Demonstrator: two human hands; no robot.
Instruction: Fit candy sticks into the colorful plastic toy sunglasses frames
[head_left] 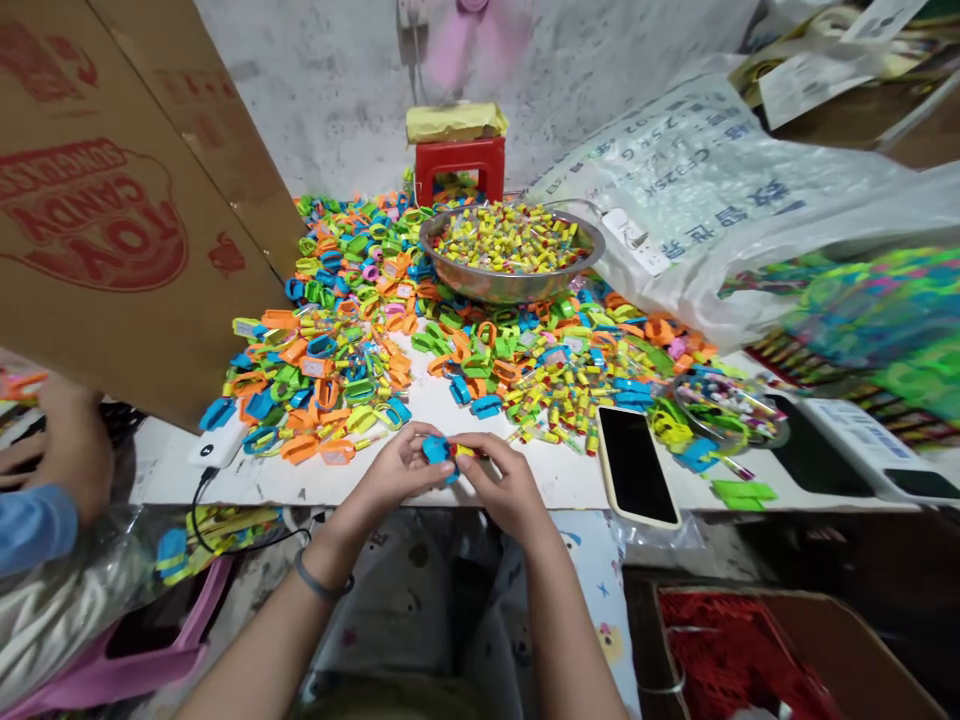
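Close to the table's front edge, my left hand pinches a blue plastic toy watch. My right hand meets it from the other side, its fingers closed on a small yellow tube with a red end. The tube touches or nearly touches the blue watch; whether it sits inside cannot be made out. Beyond my hands lie a heap of colourful toy watches on the left and a pile of yellow candy tubes on the right.
A metal bowl of yellow tubes stands behind, before a red stool. A phone lies right. A large carton and a power bank are left. Another person's arm shows at far left.
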